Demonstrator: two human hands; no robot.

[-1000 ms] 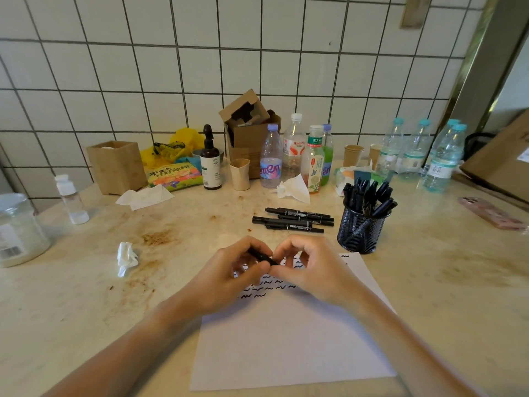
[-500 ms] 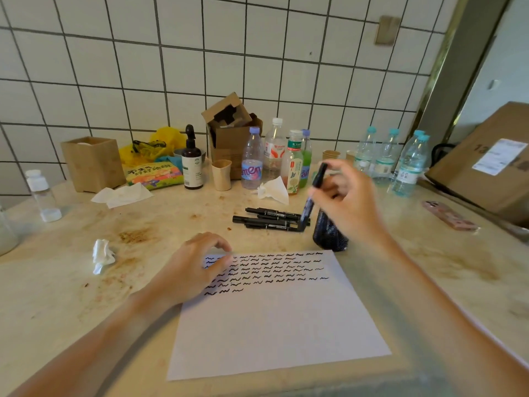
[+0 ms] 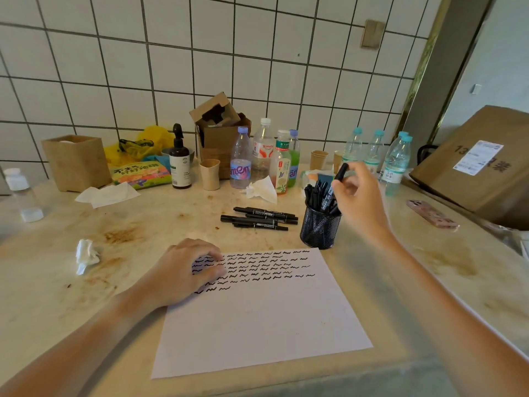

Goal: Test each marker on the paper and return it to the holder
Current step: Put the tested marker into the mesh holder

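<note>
A white sheet of paper [image 3: 257, 319] lies in front of me, its upper part covered with rows of black squiggles. My left hand [image 3: 183, 270] rests on the paper's top left corner with fingers loosely bent. My right hand [image 3: 357, 196] pinches a black marker [image 3: 339, 174] near its upper end, its lower end down among the other markers in the black mesh holder [image 3: 319, 229]. Several more black markers [image 3: 259, 219] lie flat on the table left of the holder.
Bottles [image 3: 240, 159], paper cups [image 3: 209, 173], a brown box [image 3: 220, 133], a dark pump bottle [image 3: 179, 161] and tissues [image 3: 263, 189] crowd the back along the tiled wall. A crumpled tissue [image 3: 86, 255] lies left. A pink phone [image 3: 432, 214] and a large carton [image 3: 481, 164] are on the right.
Both hands held one marker over the paper a second ago. My right hand then carried it up and right to the holder; my left hand settled on the paper.
</note>
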